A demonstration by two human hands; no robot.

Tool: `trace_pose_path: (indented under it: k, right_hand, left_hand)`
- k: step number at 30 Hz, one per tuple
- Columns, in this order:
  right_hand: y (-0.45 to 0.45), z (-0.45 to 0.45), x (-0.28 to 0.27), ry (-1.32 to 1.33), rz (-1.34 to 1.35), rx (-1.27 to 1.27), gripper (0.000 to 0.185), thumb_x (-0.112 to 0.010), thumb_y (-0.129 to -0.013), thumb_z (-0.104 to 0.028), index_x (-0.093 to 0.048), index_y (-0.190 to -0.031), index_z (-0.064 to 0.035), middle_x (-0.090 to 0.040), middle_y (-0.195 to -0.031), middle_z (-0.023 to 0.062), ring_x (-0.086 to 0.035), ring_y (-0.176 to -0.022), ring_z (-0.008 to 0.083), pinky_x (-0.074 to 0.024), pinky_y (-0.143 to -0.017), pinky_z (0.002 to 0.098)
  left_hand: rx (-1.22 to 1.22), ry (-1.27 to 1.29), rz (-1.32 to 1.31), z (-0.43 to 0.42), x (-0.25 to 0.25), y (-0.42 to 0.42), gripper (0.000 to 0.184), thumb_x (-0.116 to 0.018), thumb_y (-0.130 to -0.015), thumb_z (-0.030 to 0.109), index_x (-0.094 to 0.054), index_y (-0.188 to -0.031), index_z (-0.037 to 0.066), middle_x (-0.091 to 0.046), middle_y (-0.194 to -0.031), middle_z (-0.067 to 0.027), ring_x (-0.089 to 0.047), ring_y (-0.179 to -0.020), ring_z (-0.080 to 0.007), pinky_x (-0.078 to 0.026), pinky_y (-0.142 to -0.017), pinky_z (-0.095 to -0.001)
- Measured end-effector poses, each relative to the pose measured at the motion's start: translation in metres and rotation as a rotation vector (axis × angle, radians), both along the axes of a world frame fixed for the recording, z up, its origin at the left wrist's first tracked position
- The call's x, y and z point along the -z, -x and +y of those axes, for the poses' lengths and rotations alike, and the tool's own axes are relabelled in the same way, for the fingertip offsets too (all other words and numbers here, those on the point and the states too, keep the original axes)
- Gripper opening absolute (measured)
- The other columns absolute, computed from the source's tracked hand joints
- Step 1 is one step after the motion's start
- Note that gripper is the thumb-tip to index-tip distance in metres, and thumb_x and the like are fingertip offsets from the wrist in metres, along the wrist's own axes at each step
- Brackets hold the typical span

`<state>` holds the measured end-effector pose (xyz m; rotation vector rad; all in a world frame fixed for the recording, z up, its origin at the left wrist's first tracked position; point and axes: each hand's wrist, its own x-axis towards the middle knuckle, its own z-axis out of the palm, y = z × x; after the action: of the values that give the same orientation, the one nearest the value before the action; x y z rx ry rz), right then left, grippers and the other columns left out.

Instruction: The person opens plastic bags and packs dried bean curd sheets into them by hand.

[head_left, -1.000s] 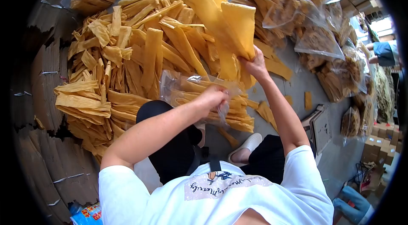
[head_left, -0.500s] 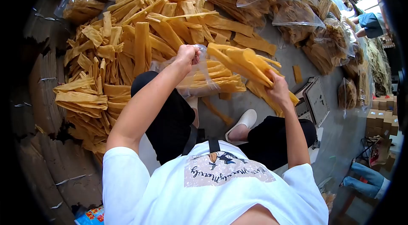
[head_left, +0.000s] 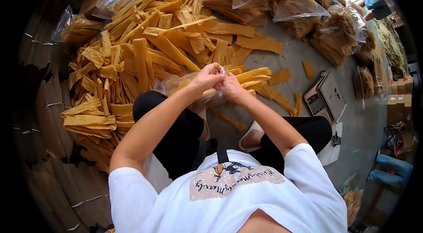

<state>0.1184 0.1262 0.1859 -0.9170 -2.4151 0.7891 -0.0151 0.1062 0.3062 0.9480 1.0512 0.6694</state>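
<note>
Just brought the right hand (head_left: 231, 89) in from the side, up beside the left hand (head_left: 206, 79). Pinching the edge of the clear bag (head_left: 165, 86) tight with both hands near the knees (head_left: 147, 103), with yellow strips (head_left: 254, 75) partly inside and poking out to the right. Looks like tucking strips in, so probably calls for spreading the mouth and pulling gently.

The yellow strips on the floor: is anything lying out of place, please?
Yes, slightly. One short strip lies alone on the bare floor near the scale, apart from the main pile. It seems a stray piece, perhaps dropped.
</note>
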Motion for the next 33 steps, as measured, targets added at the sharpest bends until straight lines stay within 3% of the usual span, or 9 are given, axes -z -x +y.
trace_pose_path:
  k: [2,8,17,20,23,25,27,32,33]
  right_hand:
    - [0.007,-0.008,0.027,0.789,0.609,0.126,0.02,-0.046,-0.084,-0.019,-0.053,-0.1,-0.0096,-0.06,-0.084,0.0078,-0.06,-0.079,0.018,-0.046,-0.067,0.0312]
    - [-0.011,0.011,0.023,0.499,-0.223,-0.064,0.015,-0.048,-0.083,-0.017,-0.053,-0.094,-0.0068,-0.059,-0.081,0.007,-0.057,-0.077,0.0177,-0.0453,-0.068,0.031]
    - [0.023,-0.034,0.03,0.685,-0.004,0.02,0.012,-0.053,-0.081,-0.014,-0.054,-0.084,-0.0027,-0.057,-0.076,0.0058,-0.053,-0.074,0.0171,-0.0444,-0.068,0.0308]
    - [0.018,-0.042,0.026,0.881,0.129,0.027,0.012,-0.054,-0.081,-0.014,-0.054,-0.08,-0.0014,-0.057,-0.074,0.0054,-0.052,-0.073,0.0169,-0.044,-0.068,0.0307]
    - [-0.007,-0.018,-0.024,0.727,0.009,-0.329,0.018,-0.058,-0.079,-0.015,-0.058,-0.087,0.0018,-0.061,-0.079,0.0069,-0.055,-0.077,0.0164,-0.0449,-0.073,0.0296]
    - [-0.041,0.005,-0.027,0.657,-0.013,-0.277,0.028,-0.061,-0.077,-0.017,-0.06,-0.098,0.0009,-0.064,-0.087,0.0081,-0.058,-0.084,0.0158,-0.0458,-0.075,0.0282]
    - [-0.078,0.044,-0.044,0.904,-0.115,-0.198,0.034,-0.064,-0.076,-0.017,-0.06,-0.104,0.0014,-0.064,-0.093,0.0103,-0.059,-0.087,0.0168,-0.0471,-0.074,0.0294]
    - [-0.098,0.111,0.027,0.761,0.073,0.673,0.052,-0.067,-0.078,-0.022,-0.049,-0.119,0.0041,-0.058,-0.11,0.017,-0.057,-0.099,0.0214,-0.0464,-0.082,0.0304]
    - [-0.091,0.119,0.043,0.767,0.073,0.669,0.052,-0.067,-0.078,-0.022,-0.049,-0.119,0.0041,-0.058,-0.11,0.017,-0.057,-0.099,0.0214,-0.0464,-0.082,0.0304]
  left_hand:
    - [0.142,-0.008,0.045,-0.008,0.012,-0.004,0.006,-0.049,-0.088,0.008,-0.044,-0.087,0.004,-0.057,-0.068,-0.0041,-0.054,-0.058,-0.0095,-0.045,-0.056,-0.0219]
    - [0.283,0.04,0.037,-0.013,0.008,-0.008,0.007,-0.048,-0.089,0.009,-0.043,-0.088,0.004,-0.056,-0.068,-0.0033,-0.054,-0.061,-0.0092,-0.044,-0.056,-0.0214]
    - [0.281,0.133,-0.063,-0.017,0.012,-0.011,0.011,-0.052,-0.088,0.009,-0.042,-0.086,0.005,-0.057,-0.066,-0.0047,-0.054,-0.057,-0.0095,-0.044,-0.054,-0.0204]
    - [0.103,0.24,0.116,-0.018,0.001,-0.011,0.01,-0.052,-0.084,0.009,-0.044,-0.08,0.005,-0.055,-0.061,-0.0053,-0.051,-0.049,-0.0096,-0.041,-0.046,-0.0213]
    - [-0.039,0.331,0.033,-0.013,0.007,0.005,0.008,-0.051,-0.081,0.008,-0.044,-0.078,0.005,-0.054,-0.06,-0.0052,-0.05,-0.048,-0.0095,-0.039,-0.045,-0.0207]
    - [-0.047,0.331,0.013,-0.014,0.001,0.006,0.008,-0.051,-0.079,0.007,-0.045,-0.075,0.006,-0.053,-0.058,-0.0042,-0.049,-0.046,-0.0095,-0.037,-0.043,-0.0205]
    - [-0.033,0.371,0.075,-0.02,-0.003,0.004,0.01,-0.052,-0.081,0.01,-0.046,-0.073,0.006,-0.052,-0.056,-0.0033,-0.048,-0.044,-0.0097,-0.037,-0.041,-0.0207]
    - [0.288,0.479,0.193,-0.029,-0.011,-0.001,0.016,-0.051,-0.084,0.014,-0.052,-0.073,0.002,-0.054,-0.05,-0.0049,-0.053,-0.039,-0.0121,-0.042,-0.036,-0.023]
    - [0.296,0.511,0.179,-0.03,-0.011,-0.001,0.017,-0.051,-0.083,0.014,-0.052,-0.07,0.003,-0.055,-0.05,-0.0062,-0.054,-0.039,-0.0129,-0.041,-0.035,-0.0238]
